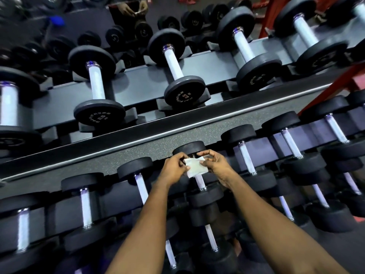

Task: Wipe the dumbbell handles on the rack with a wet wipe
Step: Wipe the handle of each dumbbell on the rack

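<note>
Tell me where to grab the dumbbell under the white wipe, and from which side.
Grip its pale metal handle, the bare stretch below the white folded wipe. Come from above, fingers wrapping across the bar: the round black heads either side look too wide.

The wipe [196,167] is white. The dumbbell heads [99,114] are black; the handles [96,84] are silvery white. The rack shelf [142,86] is grey, the strip [150,147] dark grey with fine pale speckles, the frame [271,14] red.
</note>
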Demonstrator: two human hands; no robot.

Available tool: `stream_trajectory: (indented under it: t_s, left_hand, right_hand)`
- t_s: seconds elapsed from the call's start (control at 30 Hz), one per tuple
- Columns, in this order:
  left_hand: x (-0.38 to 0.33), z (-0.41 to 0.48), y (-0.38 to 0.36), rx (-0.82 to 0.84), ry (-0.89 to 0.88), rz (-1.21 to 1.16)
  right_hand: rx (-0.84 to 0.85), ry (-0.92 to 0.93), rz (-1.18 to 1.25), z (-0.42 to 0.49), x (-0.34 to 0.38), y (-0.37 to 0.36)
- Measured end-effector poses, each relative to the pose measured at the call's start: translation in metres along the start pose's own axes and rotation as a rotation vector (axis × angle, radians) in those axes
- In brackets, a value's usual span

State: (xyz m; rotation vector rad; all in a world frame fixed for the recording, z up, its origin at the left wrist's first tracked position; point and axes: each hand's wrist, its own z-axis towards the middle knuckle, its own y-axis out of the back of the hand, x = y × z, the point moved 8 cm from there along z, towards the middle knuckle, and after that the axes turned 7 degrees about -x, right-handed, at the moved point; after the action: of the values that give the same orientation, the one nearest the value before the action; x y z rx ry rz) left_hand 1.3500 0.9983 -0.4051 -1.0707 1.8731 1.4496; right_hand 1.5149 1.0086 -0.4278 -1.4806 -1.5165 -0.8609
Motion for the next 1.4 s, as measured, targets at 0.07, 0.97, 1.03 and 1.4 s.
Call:
stream_trajectory:
  t_s: [0.07,0.97,1.03,1.4]
  left_hand:
    - [0.001,-0.002,0.005,-0.027,-0.01,0.055]
    - [-0.007,-0.005,0.0,-0.029,-0.059,0.087]
    - [-0.004,-0.004,-0.004,-0.017,-0.051,0.142]
    - [0.021,0.004,-0.015,0.065,0.097,0.242]
  right_hand:
    - [-0.001,-0.013,-0.012,-0.002,0.0,-0.003]
    - [0.001,-0.034,-0.111,-0.005,-0.018,-0.01]
    - [-0.018,-0.036,-0.141,-0.003,-0.022,-0.009]
    - [-0.11,-0.074,-0.075,0.009,-0.047,-0.009]
